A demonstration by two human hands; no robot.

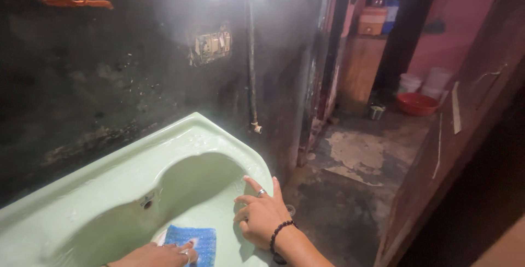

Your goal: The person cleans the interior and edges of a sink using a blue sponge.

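Left hand (156,255) presses blue sponge (192,241) against inside of pale green basin (109,190), fingers closed on sponge's near edge. Right hand (262,215), fingers spread, holding nothing, rests flat on basin's right rim. Red tub (416,104) well beyond basin.

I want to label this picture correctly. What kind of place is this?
Probably a home washing corner or bathroom. A pale green sink stands against a dark stained wall; the left hand presses a blue sponge into it, and a red basin sits on the floor beyond.
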